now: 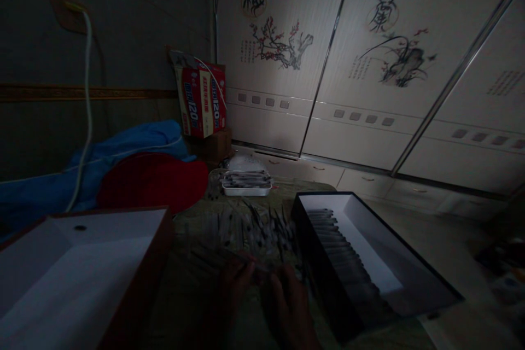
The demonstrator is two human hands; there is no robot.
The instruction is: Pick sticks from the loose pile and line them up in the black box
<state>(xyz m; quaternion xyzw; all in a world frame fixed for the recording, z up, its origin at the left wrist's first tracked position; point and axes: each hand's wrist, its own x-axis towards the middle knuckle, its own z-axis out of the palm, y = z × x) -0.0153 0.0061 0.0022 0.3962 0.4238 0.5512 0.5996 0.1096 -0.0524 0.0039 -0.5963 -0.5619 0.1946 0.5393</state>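
My left hand is closed, thumb and fingers pinching a slim pen low over the table. Beside it on the right, my right hand has its fingers curled around the other end of that pen; dimness and blur hide its fingertips. Just beyond both hands, many loose pens and pen parts with dark ends lie spread over the table. To the right, a black box with a white inside has a row of similar pens stacked along its left side.
At left stands a red-brown box, white inside. A white tray of slim pieces sits at the table's far end. Red cloth and blue cloth lie behind, near a hanging white cable. A red printed carton stands by the cabinet doors.
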